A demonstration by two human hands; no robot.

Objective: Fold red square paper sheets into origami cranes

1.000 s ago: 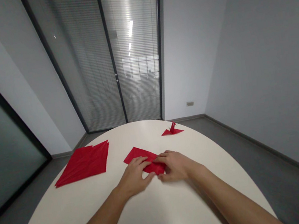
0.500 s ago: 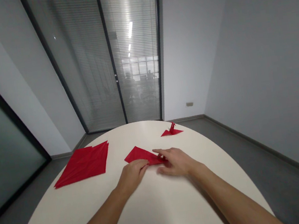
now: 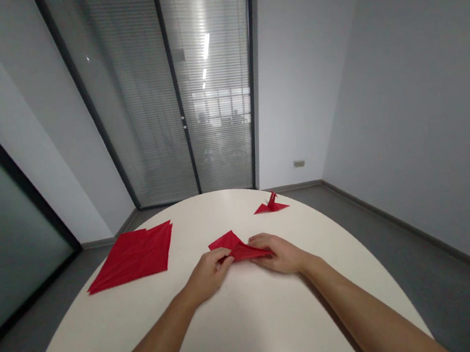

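Observation:
A partly folded piece of red paper (image 3: pixel 237 249) lies near the middle of the table, between my two hands. My left hand (image 3: pixel 209 271) pinches its near left edge between thumb and fingers. On the other side, my right hand (image 3: pixel 278 253) is closed around the right end, with the thumb at the near edge and the fingers over the far side. The paper's top layer bulges up a little, and a pointed corner sticks out at the back. My fingers hide both of its ends.
A stack of red paper sheets (image 3: pixel 135 260) lies at the left of the round white table (image 3: pixel 239 332). Near the far right edge stands a folded red paper crane (image 3: pixel 271 204). Beyond the table are a glass door with blinds (image 3: pixel 221 143) and grey walls.
The red paper has shifted to the right and turned a little. My right hand's fingers, spread before, have closed on its right end. My left hand still holds the left side.

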